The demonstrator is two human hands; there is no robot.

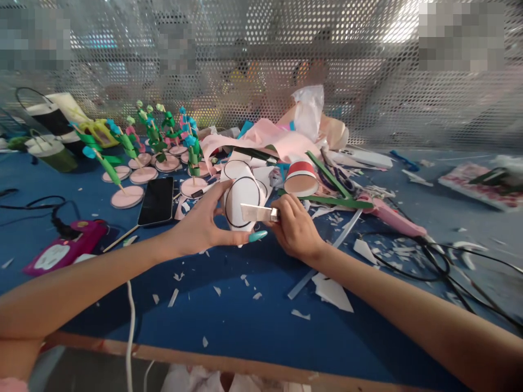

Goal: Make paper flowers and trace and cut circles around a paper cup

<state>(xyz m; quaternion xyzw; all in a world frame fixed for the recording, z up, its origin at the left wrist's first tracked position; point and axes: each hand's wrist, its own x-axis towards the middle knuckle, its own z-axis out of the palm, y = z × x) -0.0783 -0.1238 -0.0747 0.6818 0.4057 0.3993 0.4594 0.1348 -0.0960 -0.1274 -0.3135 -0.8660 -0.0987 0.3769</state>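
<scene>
My left hand (206, 215) has its thumb and fingers closed around a white, rounded piece (244, 193) with black ring-shaped lines on it. I cannot tell whether it is paper or foam. A utility knife (258, 213) is gripped in my right hand (296, 226), its wide blade pointing left across the lower part of the ring. Whether the blade touches the white piece is unclear. Just behind my right hand, a red and white paper cup (301, 179) lies on its side. White scraps (333, 291) are scattered on the blue table (245, 321).
Several green stick flowers stand on round pink bases (126, 197) at the left, near a black phone (156, 200) and a magenta power strip (67, 245). A pink glue gun (392, 216) with black cord lies right. Pink sheets (261, 140) pile up before a perforated metal screen (368, 92).
</scene>
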